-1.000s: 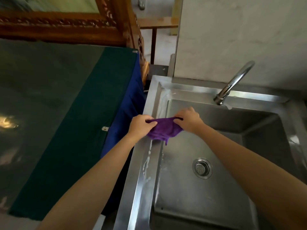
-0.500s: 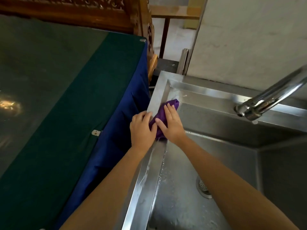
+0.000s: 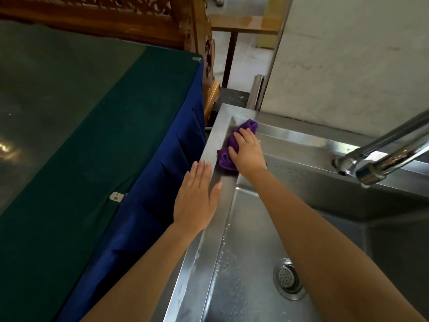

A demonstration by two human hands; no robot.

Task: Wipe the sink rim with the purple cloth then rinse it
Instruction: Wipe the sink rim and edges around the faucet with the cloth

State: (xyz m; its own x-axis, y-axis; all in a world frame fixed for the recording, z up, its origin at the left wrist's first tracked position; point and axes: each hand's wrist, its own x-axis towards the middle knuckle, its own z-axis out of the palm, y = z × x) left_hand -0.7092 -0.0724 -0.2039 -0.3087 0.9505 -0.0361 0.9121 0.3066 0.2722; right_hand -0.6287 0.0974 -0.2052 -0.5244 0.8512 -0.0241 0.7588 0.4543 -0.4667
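The purple cloth (image 3: pixel 228 147) lies bunched on the left rim of the steel sink (image 3: pixel 204 247), close to the far left corner. My right hand (image 3: pixel 246 152) presses flat on top of the cloth, fingers pointing toward the corner. My left hand (image 3: pixel 197 196) rests flat on the same rim just behind the cloth, fingers straight, holding nothing. Water drops show on the rim and the inner wall of the basin. The chrome tap (image 3: pixel 383 159) reaches over the basin from the right, with no water running.
A table under green and blue fabric (image 3: pixel 92 135) stands tight against the sink's left side. Carved wooden furniture (image 3: pixel 139 17) is behind it. The drain strainer (image 3: pixel 287 277) sits in the basin floor. A pale wall rises behind the sink.
My left hand has let go of the cloth and now lies flat on the rim. My right hand has pushed the cloth farther along the rim toward the far corner.
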